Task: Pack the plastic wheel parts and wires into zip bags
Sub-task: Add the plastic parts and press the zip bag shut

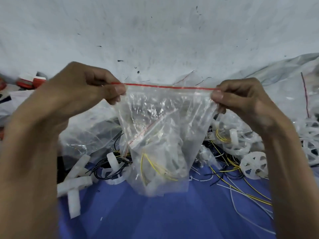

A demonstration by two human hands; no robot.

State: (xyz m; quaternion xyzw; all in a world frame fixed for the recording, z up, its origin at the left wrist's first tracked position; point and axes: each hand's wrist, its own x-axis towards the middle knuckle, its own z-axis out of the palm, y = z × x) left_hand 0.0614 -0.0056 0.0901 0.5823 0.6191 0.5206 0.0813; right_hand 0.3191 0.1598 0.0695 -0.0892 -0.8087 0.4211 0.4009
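I hold a clear zip bag with a red seal strip up in front of me. My left hand pinches the strip's left end and my right hand pinches its right end, so the strip is stretched straight between them. Inside the bag lie white plastic parts and a yellow wire. Below it, loose white wheel parts and yellow, black and white wires lie on a blue surface.
More clear bags are heaped at the left, with white plastic pieces beside them. A red and white object lies at the far left. A grey-white marked sheet covers the background, and crumpled plastic rises at the right.
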